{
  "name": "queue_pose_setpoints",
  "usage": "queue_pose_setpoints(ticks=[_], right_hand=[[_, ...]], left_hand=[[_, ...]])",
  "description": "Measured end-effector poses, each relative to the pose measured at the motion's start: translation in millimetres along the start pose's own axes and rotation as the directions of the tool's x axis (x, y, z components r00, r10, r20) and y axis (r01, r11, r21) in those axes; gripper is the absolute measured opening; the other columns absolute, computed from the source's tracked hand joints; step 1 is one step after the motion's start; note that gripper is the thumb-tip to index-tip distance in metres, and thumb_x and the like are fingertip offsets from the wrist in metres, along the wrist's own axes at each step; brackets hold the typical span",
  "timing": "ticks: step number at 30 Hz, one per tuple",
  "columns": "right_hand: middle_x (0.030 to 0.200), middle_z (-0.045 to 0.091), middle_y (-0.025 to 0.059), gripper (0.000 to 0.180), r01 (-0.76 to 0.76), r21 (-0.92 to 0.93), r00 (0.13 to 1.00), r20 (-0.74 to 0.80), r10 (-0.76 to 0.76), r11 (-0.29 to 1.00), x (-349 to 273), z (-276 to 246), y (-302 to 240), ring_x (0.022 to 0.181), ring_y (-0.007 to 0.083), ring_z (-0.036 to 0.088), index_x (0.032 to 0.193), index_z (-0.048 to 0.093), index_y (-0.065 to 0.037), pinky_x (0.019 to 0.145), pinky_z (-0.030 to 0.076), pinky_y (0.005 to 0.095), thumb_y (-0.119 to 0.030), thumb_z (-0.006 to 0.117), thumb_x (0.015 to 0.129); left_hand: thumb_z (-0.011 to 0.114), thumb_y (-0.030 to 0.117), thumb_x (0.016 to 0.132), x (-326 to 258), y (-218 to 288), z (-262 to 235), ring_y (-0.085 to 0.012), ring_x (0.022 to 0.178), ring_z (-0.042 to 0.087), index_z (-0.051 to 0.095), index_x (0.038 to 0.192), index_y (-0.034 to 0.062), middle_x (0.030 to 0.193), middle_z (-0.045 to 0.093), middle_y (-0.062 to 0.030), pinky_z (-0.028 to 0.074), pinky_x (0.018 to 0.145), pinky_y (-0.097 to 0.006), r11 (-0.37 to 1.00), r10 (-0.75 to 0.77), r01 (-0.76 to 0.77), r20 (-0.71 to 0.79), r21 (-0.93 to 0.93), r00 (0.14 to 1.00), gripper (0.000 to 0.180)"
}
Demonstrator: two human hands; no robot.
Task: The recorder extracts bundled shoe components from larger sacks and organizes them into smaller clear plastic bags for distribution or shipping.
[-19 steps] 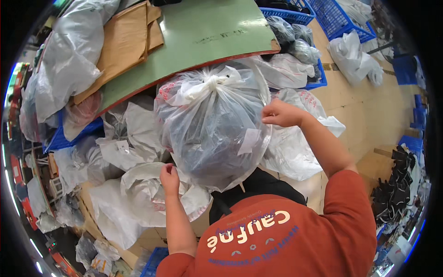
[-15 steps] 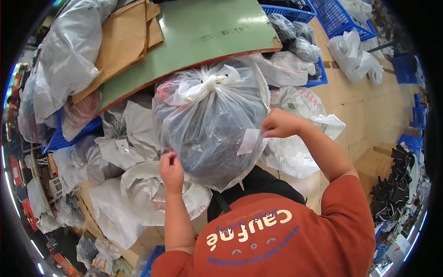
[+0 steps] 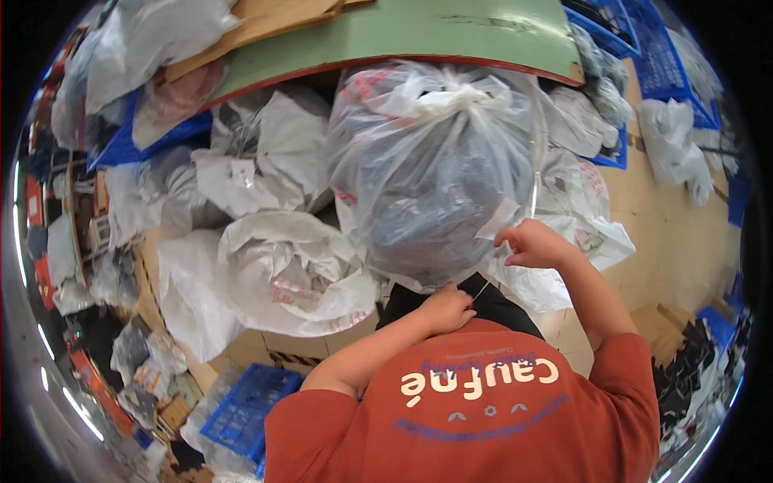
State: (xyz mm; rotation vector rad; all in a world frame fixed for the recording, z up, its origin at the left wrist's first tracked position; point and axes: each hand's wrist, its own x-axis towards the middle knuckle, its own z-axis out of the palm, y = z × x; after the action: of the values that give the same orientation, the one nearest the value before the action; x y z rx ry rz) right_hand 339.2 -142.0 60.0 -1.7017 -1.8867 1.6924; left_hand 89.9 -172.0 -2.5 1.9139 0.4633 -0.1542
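A big clear plastic bag point(image 3: 435, 161), knotted at the top and full of dark items, stands in front of me. A white paper tag point(image 3: 498, 219) sits on its near right side. My right hand point(image 3: 535, 244) pinches a thin cord point(image 3: 481, 288) right beside that tag. My left hand point(image 3: 448, 310) is closed in a fist at the bag's lower near edge, holding the other end of the cord. Both forearms come up from my orange shirt point(image 3: 483, 402).
Several white and clear filled bags point(image 3: 282, 266) are piled to the left and behind. A green board point(image 3: 419, 32) and flattened cardboard point(image 3: 266, 20) lie at the back. Blue crates point(image 3: 241, 406) stand at lower left and at upper right point(image 3: 636, 40). Wooden floor point(image 3: 676, 233) shows to the right.
My left hand has moved from the bag's left side to under its near edge, close to my right hand. My right hand stays by the tag.
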Motion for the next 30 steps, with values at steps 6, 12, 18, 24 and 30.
queue_pose_setpoints(ticks=[6, 12, 18, 24, 30], right_hand=[[0.053, 0.052, 0.0067, 0.013, 0.161, -0.003, 0.974, -0.164, -0.159, 0.987, 9, -4, -3, 0.053, 0.0189, 0.051, 0.065, 0.057, -0.003, 0.052, 0.039, 0.0292, -0.01, 0.067, 0.064], [0.061, 0.051, 0.0057, 0.009, 0.27, -0.005, 0.726, -0.656, -0.207, 0.963, 39, -37, -39, 0.055, 0.0119, 0.045, 0.075, 0.056, 0.0, 0.053, 0.038, 0.0254, -0.006, 0.062, 0.072], [0.062, 0.045, 0.001, 0.015, 0.308, 0.052, 0.587, -0.796, -0.147, 0.95, 91, -53, -71, 0.057, 0.0092, 0.042, 0.088, 0.054, 0.0, 0.053, 0.036, 0.023, -0.003, 0.058, 0.074], [0.061, 0.043, 0.0005, 0.016, 0.337, 0.074, 0.519, -0.846, -0.12, 0.939, 112, -61, -87, 0.057, 0.0084, 0.04, 0.089, 0.054, 0.0, 0.053, 0.036, 0.0228, -0.001, 0.056, 0.073], [0.086, 0.051, 0.0092, 0.03, 0.199, -0.41, 0.391, -0.8, -0.456, 0.89, 125, -43, -108, 0.079, 0.0236, 0.05, 0.09, 0.054, -0.003, 0.069, 0.042, 0.0297, 0.006, 0.051, 0.062]], left_hand=[[0.057, 0.02, 0.072, -98, 13, -97, -0.0312, 0.063, 0.056, 0.058, 0.067, 0.0063, 0.067, 0.058, -0.0129, 0.044, 0.054, -0.041, 0.909, -0.294, 0.398, -0.493, 0.119, 0.819, 0.014], [0.058, 0.004, 0.074, -98, 16, -188, -0.0256, 0.065, 0.054, 0.057, 0.078, -0.0024, 0.071, 0.056, -0.012, 0.042, 0.059, -0.032, 0.966, -0.004, 0.198, -0.756, 0.167, 0.654, 0.008], [0.058, 0.006, 0.077, -70, -32, -202, -0.0124, 0.07, 0.055, 0.059, 0.083, -0.0025, 0.077, 0.06, -0.0077, 0.043, 0.063, -0.026, 0.903, -0.336, -0.117, -0.849, -0.413, 0.408, 0.011], [0.063, 0.017, 0.074, -109, -93, -159, -0.0129, 0.07, 0.056, 0.06, 0.088, -0.0037, 0.078, 0.061, -0.0104, 0.045, 0.065, -0.026, 0.756, -0.654, 0.396, -0.631, -0.522, 0.417, 0.025], [0.061, 0.019, 0.076, -85, -130, -86, -0.0145, 0.063, 0.057, 0.059, 0.089, -0.0052, 0.073, 0.061, -0.0091, 0.045, 0.059, -0.028, 0.738, -0.635, 0.522, -0.701, -0.428, 0.323, 0.028]])
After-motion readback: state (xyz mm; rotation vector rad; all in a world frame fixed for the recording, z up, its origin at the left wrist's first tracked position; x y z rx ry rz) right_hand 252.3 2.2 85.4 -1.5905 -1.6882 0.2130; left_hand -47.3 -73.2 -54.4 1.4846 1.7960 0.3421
